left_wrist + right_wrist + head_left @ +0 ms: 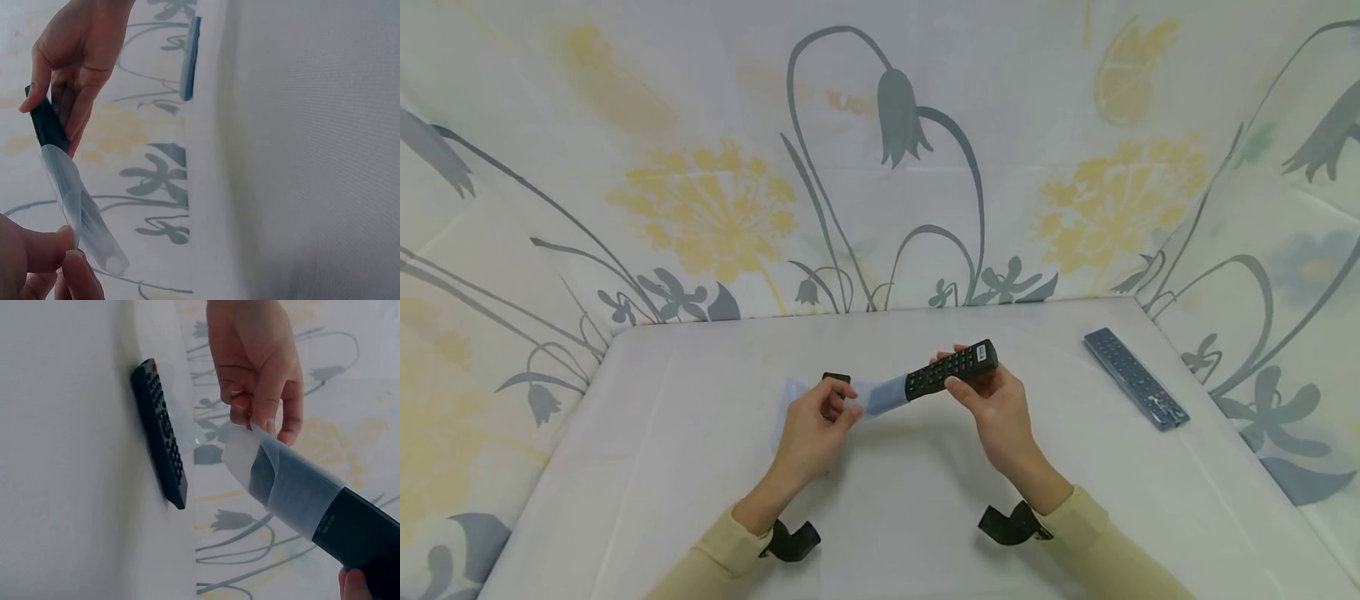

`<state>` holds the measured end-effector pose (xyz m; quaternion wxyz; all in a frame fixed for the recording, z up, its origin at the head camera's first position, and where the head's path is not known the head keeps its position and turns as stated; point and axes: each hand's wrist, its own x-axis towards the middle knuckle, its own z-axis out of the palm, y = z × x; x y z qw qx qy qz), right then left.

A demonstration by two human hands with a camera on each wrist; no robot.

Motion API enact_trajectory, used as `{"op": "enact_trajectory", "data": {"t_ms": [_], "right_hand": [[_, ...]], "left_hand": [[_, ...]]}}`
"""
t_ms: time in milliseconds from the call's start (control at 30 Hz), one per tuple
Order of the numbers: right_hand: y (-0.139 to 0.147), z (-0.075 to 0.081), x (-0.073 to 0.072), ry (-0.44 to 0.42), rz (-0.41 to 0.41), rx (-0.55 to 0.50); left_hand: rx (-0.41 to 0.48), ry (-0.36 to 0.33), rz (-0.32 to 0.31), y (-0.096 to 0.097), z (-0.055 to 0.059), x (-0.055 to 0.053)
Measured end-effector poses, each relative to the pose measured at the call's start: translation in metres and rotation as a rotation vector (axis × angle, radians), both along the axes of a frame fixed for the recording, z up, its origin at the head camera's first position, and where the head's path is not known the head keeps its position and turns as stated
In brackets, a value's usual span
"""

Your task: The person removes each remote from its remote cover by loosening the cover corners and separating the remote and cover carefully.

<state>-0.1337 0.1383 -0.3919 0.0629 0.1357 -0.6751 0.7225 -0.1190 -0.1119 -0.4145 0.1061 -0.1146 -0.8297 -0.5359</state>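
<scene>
Black remote (951, 372), head view: just off centre toward 4 o'clock, above the bench (910, 517), buttons showing, its far end pointing to 2 o'clock. Right hand (1002, 410) grips that end. Clear plastic sleeve (889, 395) covers the other end; left hand (812, 423) pinches the sleeve. Second remote (837, 377) toward 7 o'clock, mostly hidden behind the left hand. Blue-grey remote (1135, 379) lies on the bench, between 3 and 4 o'clock.

Left wrist view: right hand at 10 o'clock, holding the black remote; thumb and finger of the left hand at 8 o'clock, closed on the sleeve's edge. Blue-grey remote edge-on near 12 o'clock.

Right wrist view: left hand at 1 o'clock, fingertips on the sleeve's loose end. Black remote at 4 o'clock, small white print showing, partly inside the sleeve. Second remote at 9 to 10 o'clock, red button at its upper end.
</scene>
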Motion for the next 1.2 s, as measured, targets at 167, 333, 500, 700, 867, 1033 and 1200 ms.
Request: {"op": "enact_trajectory", "data": {"t_ms": [167,333,500,700,867,1033,1200], "right_hand": [[0.004,0.000,0.000,-0.019,0.009,-0.003],[0.006,0.000,0.002,-0.046,0.017,-0.009],[0.008,-0.001,0.004,-0.052,0.034,-0.042],[0.012,-0.005,0.004,-0.026,0.114,-0.111],[0.016,-0.005,0.001,-0.030,0.244,-0.228],[0.020,-0.005,-0.001,-0.103,0.341,-0.316],[0.028,-0.006,-0.007,-0.142,0.528,-0.409]], "left_hand": [[-0.018,-0.010,-0.026,-0.002,0.000,0.001],[-0.017,-0.042,-0.060,-0.006,0.000,0.001],[-0.003,-0.072,-0.082,-0.009,0.000,0.002],[0.032,-0.136,-0.086,-0.011,0.000,0.003],[0.109,-0.149,-0.102,-0.011,0.001,0.001],[0.123,-0.150,-0.106,-0.010,0.002,0.002],[0.133,-0.146,-0.090,-0.012,0.005,0.004]]}}
